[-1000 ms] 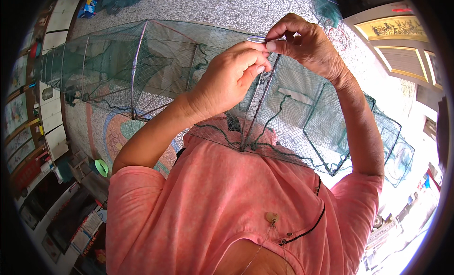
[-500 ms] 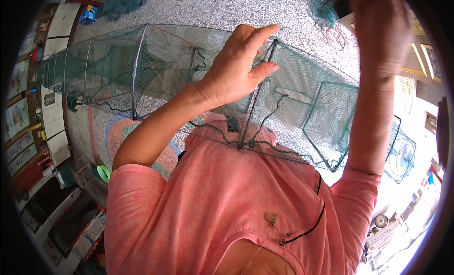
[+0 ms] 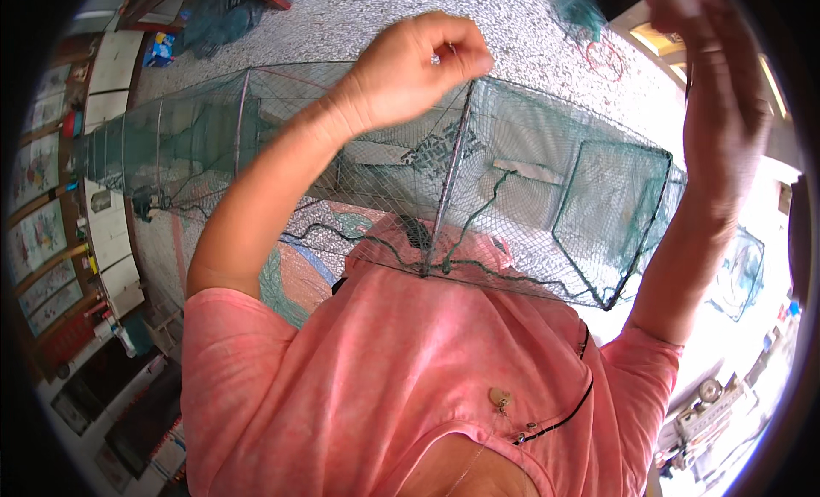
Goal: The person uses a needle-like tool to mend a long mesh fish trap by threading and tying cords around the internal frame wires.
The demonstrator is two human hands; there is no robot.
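A long green mesh fishing trap (image 3: pixel 521 134) with square wire frames stretches across in front of me, its near edge against my pink shirt. My left hand (image 3: pixel 418 66) is over the top corner of one upright frame, thumb and fingertips pinched together. What the pinch holds, if anything, is too small to make out. High at the upper right, well apart from the trap, my right hand (image 3: pixel 705 27) is raised and smeared by motion; its fingers cannot be read. A dark green cord (image 3: pixel 487 215) runs along the trap's lower edge and up its mesh.
Bundled green netting (image 3: pixel 224 23) lies on the speckled floor at the far left, beside a blue package (image 3: pixel 160 50). More netting (image 3: pixel 579 10) lies at the far right near a red ring (image 3: pixel 604 61). White cabinets (image 3: pixel 111 172) line the left side.
My left hand has risen a little, and its spread fingers have come together in a pinch. The right arm has shifted outward to the right, its hand still high.
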